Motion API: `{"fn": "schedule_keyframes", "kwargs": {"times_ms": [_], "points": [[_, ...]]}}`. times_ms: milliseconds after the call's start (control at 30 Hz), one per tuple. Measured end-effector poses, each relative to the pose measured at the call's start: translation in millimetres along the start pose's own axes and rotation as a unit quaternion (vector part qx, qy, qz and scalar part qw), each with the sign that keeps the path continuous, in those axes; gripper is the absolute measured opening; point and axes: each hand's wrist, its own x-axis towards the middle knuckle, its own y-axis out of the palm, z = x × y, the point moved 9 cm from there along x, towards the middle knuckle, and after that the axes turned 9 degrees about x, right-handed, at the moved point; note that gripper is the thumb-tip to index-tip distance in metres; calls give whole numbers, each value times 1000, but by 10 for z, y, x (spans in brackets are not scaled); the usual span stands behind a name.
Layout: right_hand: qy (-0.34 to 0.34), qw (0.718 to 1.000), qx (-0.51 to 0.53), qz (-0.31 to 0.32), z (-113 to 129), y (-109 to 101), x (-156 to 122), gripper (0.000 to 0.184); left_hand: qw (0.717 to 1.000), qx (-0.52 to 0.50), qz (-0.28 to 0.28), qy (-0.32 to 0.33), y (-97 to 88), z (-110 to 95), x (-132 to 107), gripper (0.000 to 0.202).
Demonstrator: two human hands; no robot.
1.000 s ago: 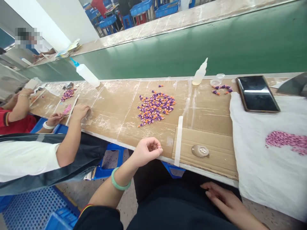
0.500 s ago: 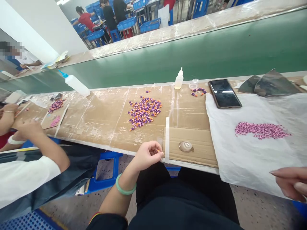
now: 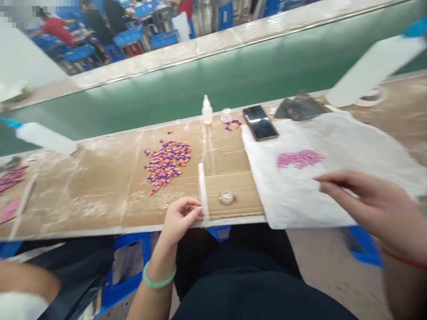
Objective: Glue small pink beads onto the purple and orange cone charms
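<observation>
My left hand [image 3: 180,218], with a green bangle on its wrist, rests at the front edge of the cardboard-covered bench [image 3: 100,195]. Its fingers are pinched on a tiny orange piece beside a white strip [image 3: 202,189]. My right hand [image 3: 370,204] hovers with fingers stretched out over the near part of a white cloth [image 3: 300,195], holding nothing. A patch of small pink pieces [image 3: 299,158] lies on the cloth just beyond it. A heap of purple and orange pieces [image 3: 166,163] sits further back on the cardboard.
A phone [image 3: 259,122], a small glue bottle [image 3: 207,110] and a little clear cup [image 3: 226,115] stand at the back by the green belt [image 3: 187,89]. A glue blob [image 3: 227,198] sits near the strip. A neighbour's arm [image 3: 26,284] shows at lower left.
My right hand has risen from my lap to above the white cloth. The view has swung right and down. My left hand stays pinched at the bench edge.
</observation>
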Motion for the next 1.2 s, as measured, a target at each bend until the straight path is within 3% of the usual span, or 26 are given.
{"fn": "schedule_keyframes", "kwargs": {"times_ms": [67,167,333,567,800,967,1200], "points": [[-27,998,48,-42,163,-96,121,22,999,40,-20,15,-56,2,1,20],[-37,995,48,-74,150,-81,263,17,997,63,-44,30,-120,17,23,18],[-16,999,40,30,-140,355,366,9,996,65,-56,21,-164,68,28,20],[20,998,24,63,-278,696,432,5,996,57,-67,18,-169,85,20,19],[28,995,23,92,-236,773,467,9,996,53,-70,22,-154,71,-6,16],[39,995,10,88,-266,744,456,9,992,39,-116,17,-179,39,-55,13],[27,995,-31,92,-269,767,480,6,995,52,-70,55,-183,49,-11,9]]}}
